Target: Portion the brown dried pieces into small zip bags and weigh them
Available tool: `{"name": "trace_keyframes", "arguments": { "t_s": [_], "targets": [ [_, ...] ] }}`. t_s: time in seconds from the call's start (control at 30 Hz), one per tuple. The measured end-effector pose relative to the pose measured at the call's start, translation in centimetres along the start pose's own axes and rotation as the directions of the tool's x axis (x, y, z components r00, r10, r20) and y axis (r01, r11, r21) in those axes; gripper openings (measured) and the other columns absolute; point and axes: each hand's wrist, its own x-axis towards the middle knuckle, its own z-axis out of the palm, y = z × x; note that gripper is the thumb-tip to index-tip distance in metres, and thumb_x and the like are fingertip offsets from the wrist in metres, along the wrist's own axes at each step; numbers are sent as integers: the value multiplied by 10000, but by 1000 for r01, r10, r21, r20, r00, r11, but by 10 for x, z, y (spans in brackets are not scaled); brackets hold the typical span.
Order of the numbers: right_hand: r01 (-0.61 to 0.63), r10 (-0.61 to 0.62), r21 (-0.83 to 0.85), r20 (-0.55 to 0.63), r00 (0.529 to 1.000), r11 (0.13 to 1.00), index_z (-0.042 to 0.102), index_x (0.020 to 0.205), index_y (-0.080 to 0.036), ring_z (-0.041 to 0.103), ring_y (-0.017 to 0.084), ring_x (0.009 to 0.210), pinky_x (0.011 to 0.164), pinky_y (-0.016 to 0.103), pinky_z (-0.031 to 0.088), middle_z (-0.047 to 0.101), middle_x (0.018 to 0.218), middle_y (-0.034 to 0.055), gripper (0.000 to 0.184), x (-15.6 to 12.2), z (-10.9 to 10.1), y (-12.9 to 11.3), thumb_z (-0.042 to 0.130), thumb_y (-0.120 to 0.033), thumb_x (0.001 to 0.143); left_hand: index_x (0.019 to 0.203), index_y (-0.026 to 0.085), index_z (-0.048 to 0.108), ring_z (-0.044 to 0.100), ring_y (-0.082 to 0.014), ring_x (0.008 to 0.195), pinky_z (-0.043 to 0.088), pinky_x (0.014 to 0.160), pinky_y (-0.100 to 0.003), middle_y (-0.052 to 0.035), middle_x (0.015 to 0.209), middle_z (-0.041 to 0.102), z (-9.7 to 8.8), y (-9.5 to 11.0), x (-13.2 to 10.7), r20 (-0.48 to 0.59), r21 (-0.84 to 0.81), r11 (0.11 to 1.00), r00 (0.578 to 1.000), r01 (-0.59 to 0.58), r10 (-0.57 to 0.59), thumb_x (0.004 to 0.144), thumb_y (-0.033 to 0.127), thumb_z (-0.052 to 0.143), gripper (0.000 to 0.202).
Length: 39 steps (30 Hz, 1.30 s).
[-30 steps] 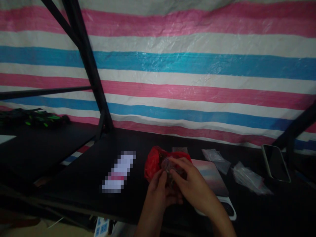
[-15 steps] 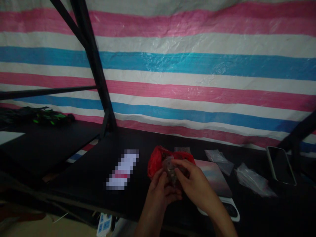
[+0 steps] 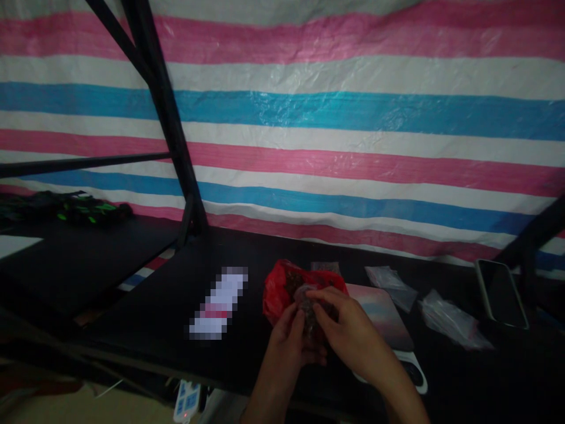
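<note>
My left hand [image 3: 289, 338] is closed around the lower left of a small clear plastic bag [image 3: 310, 318] with brown bits inside. From the right, the fingers of my right hand [image 3: 346, 318] pinch the same bag near its top. Just behind both hands lies an open red plastic bag [image 3: 274, 292], holding loose dark brown pieces [image 3: 292, 281] too small to name. My right forearm passes over a flat digital scale [image 3: 384, 318] with a shiny plate, hiding part of it.
Clear plastic bags [image 3: 391, 285] and a further stack of clear bags [image 3: 452, 321] lie right of the scale, beside a phone [image 3: 501, 293]. Another small filled bag [image 3: 325, 268] sits behind the red one. A blurred-out paper [image 3: 218, 303] is at left; a dark metal post [image 3: 170, 123] rises behind.
Both hands stay on the small bag. It has tilted slightly, my left fingers have shifted a little to the right, and more of the brown pieces in the red bag shows.
</note>
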Motion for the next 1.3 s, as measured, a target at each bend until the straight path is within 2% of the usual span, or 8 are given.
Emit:
{"name": "trace_keyframes", "arguments": {
  "t_s": [0.13,0.23,0.33,0.43,0.57,0.7,1.03,1.3],
  "targets": [
    [8,-9,20,56,998,1000,785,1208,-275,712,239,1170,1067,395,520,764,1256,56,310,-6,-5,3,591,-257,967,1408,213,580,713,-177,608,565,579,-287,-33,822,736,-2,5,-4,2,19,999,999,-33,33,849,628,769,721],
    [-17,12,77,77,997,997,773,1174,-274,745,229,1034,944,369,569,786,1172,48,276,-6,-12,6,599,-324,965,1397,208,585,680,-162,558,539,541,-270,-13,766,726,1,7,-7,-22,68,993,995,-99,101,794,651,802,779],
    [-5,12,159,-43,999,987,749,1053,-254,753,224,922,847,346,586,796,1051,47,219,-1,-18,10,614,-383,939,1387,212,597,666,-150,571,533,541,-267,-37,861,768,5,11,-12,-27,143,967,976,-211,217,792,610,809,746],
    [24,18,215,-192,981,976,720,1031,-252,758,229,926,859,345,588,799,1018,45,232,4,-20,14,666,-428,889,1375,237,623,767,-212,826,612,740,-332,-87,1090,797,7,15,-16,-12,231,923,947,-309,320,847,526,778,622],
    [19,29,232,-200,979,972,741,952,-232,748,229,864,809,334,585,800,928,50,227,6,-22,9,706,-431,851,1392,278,625,716,-272,1248,524,1117,-443,-93,1334,751,4,17,-16,67,338,843,904,-418,421,930,431,695,492],
    [61,-7,234,-223,975,970,758,890,-218,731,220,825,779,319,576,788,866,48,216,4,-24,0,723,-427,848,1419,302,622,653,-279,1357,478,1183,-476,-82,1457,694,3,19,-16,104,408,783,876,-469,471,982,410,632,449],
    [162,-62,203,-425,903,966,705,1088,-237,681,196,760,764,323,557,730,825,16,288,-6,-45,1,738,-401,854,1390,266,652,742,-249,1110,554,1026,-376,-69,1188,780,19,34,-29,84,403,820,909,-406,409,955,421,682,462],
    [-58,89,77,-489,868,995,707,952,-220,651,228,719,723,359,506,725,719,17,296,-17,-101,69,731,-438,753,1262,250,691,713,-213,980,549,909,-317,-39,1015,740,14,31,-23,63,469,735,848,-490,526,951,453,662,373]
  ]
}}
